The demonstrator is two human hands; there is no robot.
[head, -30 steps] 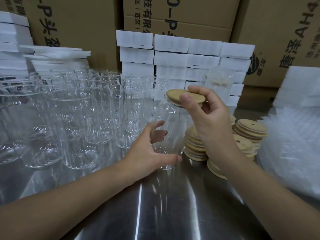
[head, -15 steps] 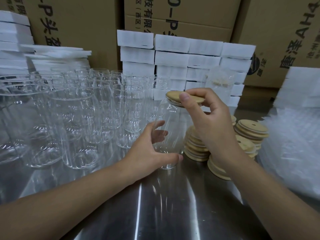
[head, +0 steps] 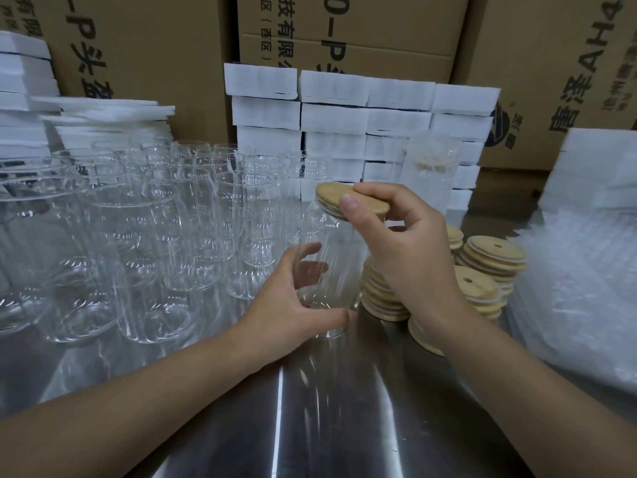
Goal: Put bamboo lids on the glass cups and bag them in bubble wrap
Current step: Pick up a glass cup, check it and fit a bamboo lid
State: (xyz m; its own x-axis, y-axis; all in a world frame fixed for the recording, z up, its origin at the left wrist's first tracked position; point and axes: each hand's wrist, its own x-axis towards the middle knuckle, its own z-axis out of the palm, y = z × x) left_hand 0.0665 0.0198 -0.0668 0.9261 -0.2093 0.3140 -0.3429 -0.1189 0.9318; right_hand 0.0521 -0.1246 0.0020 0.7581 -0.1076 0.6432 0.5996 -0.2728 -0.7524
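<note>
**K:** Where was the cup at that point?

**M:** On the steel table (head: 310, 408), centre of the bench. The left hand (head: 289, 301) gripped the glass cup (head: 339, 232) low on the body. Thumb across the near side by the base, fingers curled round the far side and visible through the glass.

**K:** Axis?

**M:** Upright, base on the table, mouth up. The grip sat at the bottom, so the opening was straight above it along the long axis.

**K:** And the lid?

**M:** The right hand (head: 406, 250) pinched the bamboo lid (head: 331, 195) by its rim, thumb on the near edge, fingers over the top and far edge. The lid was at the cup's mouth. It looked slightly canted rather than flush, but I couldn't tell for certain.

**K:** So the next move?

**M:** My read: press straight down the cup's axis. The right hand was the one at the mouth, and the left only braced. The right wrist arched above the stacks of spare lids (head: 493, 257), forearm coming in from the right.

**K:** Surroundings?

**M:** Bubble wrap bags (head: 579, 288) to the right, beyond the stacks. Empty glasses (head: 155, 236) crowded to the left, the closest just beside the held cup. Behind them were white foam blocks (head: 362, 98), then cardboard cartons (head: 344, 29).
</note>
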